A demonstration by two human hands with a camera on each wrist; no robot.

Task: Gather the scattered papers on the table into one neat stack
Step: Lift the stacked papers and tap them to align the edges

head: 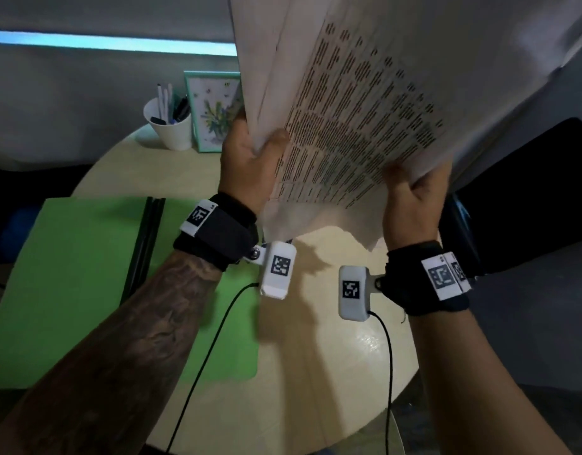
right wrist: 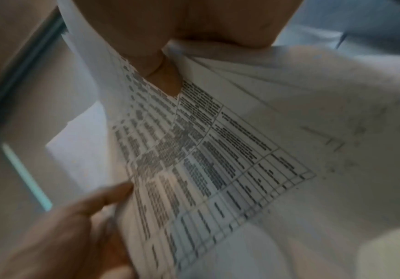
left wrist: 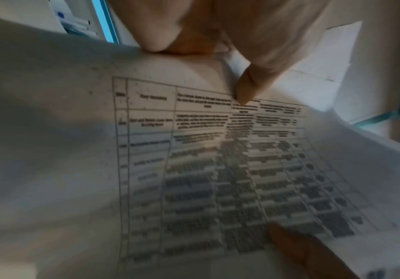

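A sheaf of white papers [head: 365, 103], the front sheet printed with a table of text, is held up in the air above the round table [head: 332, 372]. My left hand [head: 250, 149] grips its lower left edge, thumb on the printed face. My right hand [head: 414, 188] grips the lower right edge. The sheets fan apart and stand unevenly. In the left wrist view my thumb [left wrist: 249, 88] presses the printed papers [left wrist: 194, 169]. In the right wrist view my right thumb [right wrist: 167, 81] pinches the papers [right wrist: 217, 160], and the left hand [right wrist: 74, 226] shows at lower left.
A green folder [head: 79, 284] with a black spine lies on the table's left side. A white cup of pens [head: 169, 123] and a framed flower picture [head: 212, 110] stand at the back. A dark object [head: 519, 198] sits at the right edge.
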